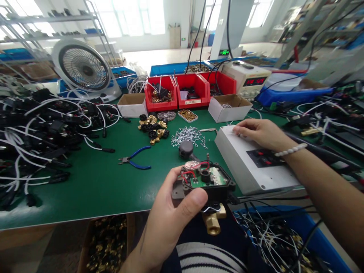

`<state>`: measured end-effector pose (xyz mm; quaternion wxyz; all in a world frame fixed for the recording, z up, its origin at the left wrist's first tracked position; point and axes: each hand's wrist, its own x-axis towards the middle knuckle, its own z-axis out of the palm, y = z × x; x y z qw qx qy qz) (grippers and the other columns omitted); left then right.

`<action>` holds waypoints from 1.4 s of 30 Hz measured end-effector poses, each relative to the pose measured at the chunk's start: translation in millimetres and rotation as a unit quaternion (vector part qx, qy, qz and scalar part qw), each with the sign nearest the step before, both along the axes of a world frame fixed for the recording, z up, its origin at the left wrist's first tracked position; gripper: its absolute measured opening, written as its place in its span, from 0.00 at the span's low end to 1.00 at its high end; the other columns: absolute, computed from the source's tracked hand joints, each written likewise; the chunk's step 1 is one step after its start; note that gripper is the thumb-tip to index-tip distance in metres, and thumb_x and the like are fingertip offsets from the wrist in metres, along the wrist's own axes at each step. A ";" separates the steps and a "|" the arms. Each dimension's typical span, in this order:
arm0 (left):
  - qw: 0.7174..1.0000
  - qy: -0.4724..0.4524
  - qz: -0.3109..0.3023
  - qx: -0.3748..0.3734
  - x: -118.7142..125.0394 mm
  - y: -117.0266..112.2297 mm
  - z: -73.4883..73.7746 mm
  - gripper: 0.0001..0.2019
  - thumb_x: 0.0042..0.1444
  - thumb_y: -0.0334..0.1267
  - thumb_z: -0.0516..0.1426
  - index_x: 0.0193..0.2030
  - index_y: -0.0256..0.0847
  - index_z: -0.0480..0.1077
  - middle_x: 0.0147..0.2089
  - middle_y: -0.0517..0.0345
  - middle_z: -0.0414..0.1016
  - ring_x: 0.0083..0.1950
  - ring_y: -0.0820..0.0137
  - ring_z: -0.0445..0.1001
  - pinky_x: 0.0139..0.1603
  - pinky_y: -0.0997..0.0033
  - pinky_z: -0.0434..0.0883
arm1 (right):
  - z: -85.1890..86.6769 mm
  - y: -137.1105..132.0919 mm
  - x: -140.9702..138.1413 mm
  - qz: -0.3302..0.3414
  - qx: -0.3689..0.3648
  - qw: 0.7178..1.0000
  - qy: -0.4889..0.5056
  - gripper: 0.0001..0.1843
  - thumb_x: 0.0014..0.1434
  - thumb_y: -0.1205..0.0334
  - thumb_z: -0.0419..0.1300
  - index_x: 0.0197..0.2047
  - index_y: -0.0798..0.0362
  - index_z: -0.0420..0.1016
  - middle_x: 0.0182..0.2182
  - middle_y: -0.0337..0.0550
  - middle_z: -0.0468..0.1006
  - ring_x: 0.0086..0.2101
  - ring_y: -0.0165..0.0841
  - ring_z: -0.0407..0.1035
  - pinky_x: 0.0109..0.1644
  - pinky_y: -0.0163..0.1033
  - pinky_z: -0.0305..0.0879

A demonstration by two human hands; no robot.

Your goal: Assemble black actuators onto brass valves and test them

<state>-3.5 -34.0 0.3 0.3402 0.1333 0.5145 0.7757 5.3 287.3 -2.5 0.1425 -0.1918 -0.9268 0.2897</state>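
My left hand [170, 212] is wrapped around an open black valve actuator housing [231, 186] at the table's front edge. Inside lies a green circuit board [199, 179] with red wires and a clear round part. Below the housing hangs a brass valve body [213, 223], with a bent metal clip [212, 208] above it. Over the far end of a light grey control box [241, 167], my right hand [263, 132] has its thumb and fingers pinched together; whatever they hold is too small to make out. Red switches [263, 153] show beneath that wrist.
Blue-handled cutters [136, 157] lie left of a pile of metal clips [187, 136]. Brass fittings [152, 129] sit behind. Red bins [192, 91] and a power supply [246, 77] line the back. Cabled parts [36, 129] heap at left; a blue crate [321, 239] stands below right.
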 end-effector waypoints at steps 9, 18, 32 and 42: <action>1.000 0.015 -0.004 -0.017 3.9 -2.8 4.0 0.26 0.48 0.46 0.69 0.53 0.43 0.69 0.42 0.55 0.80 0.40 0.65 0.77 0.41 0.71 0.73 | -2.1 2.9 -0.7 0.001 0.014 1.000 -0.003 0.34 0.48 0.26 0.57 0.31 0.52 0.78 0.26 0.46 0.78 0.28 0.39 0.69 0.33 0.44 0.62; 1.000 -0.003 -0.004 -0.013 6.4 -3.6 9.0 0.26 0.47 0.42 0.70 0.52 0.44 0.69 0.40 0.58 0.79 0.35 0.69 0.76 0.38 0.73 0.73 | -0.7 2.0 -0.9 0.003 0.027 1.000 -0.008 0.36 0.48 0.23 0.55 0.29 0.51 0.77 0.25 0.45 0.77 0.28 0.39 0.69 0.34 0.44 0.62; 0.999 0.021 -0.018 -0.022 7.6 -9.2 6.5 0.27 0.45 0.40 0.69 0.53 0.48 0.69 0.45 0.58 0.78 0.37 0.70 0.75 0.39 0.75 0.72 | 2.7 -1.8 -1.1 -0.012 0.042 0.999 -0.023 0.33 0.52 0.26 0.53 0.25 0.50 0.73 0.23 0.45 0.75 0.27 0.40 0.69 0.34 0.44 0.62; 0.999 0.017 -0.025 -0.026 7.4 -9.9 7.2 0.27 0.45 0.40 0.69 0.53 0.48 0.69 0.45 0.58 0.78 0.36 0.70 0.75 0.39 0.74 0.72 | 0.7 1.0 -1.0 -0.011 0.042 0.999 -0.022 0.34 0.52 0.25 0.53 0.25 0.50 0.74 0.22 0.44 0.75 0.26 0.39 0.69 0.32 0.43 0.61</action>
